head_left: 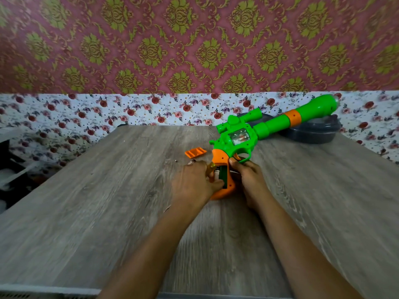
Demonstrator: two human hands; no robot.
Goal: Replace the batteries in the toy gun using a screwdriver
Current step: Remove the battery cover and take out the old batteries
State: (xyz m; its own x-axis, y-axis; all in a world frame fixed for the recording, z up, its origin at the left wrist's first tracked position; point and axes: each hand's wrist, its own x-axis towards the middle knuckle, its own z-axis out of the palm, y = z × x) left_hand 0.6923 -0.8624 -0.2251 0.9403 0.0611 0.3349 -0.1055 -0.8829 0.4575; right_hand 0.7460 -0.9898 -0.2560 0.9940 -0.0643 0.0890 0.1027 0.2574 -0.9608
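Observation:
A green toy gun [239,137] with an orange grip lies on the wooden table [108,201], its barrel pointing to the far right. The battery compartment [222,174] in the grip is uncovered and a battery shows inside. My left hand [194,182] has its fingers curled at the compartment, pinching the battery. My right hand [248,178] grips the orange handle from the right, thumb near the trigger guard. The orange battery cover [195,152] lies on the table just left of the gun. A small screw [176,161] sits near it. No screwdriver is plainly visible.
A dark grey round container [313,131] stands at the back right, under the gun's barrel. Floral cloth and patterned wallpaper rise behind the table. Dark objects sit off the table's left edge [13,169].

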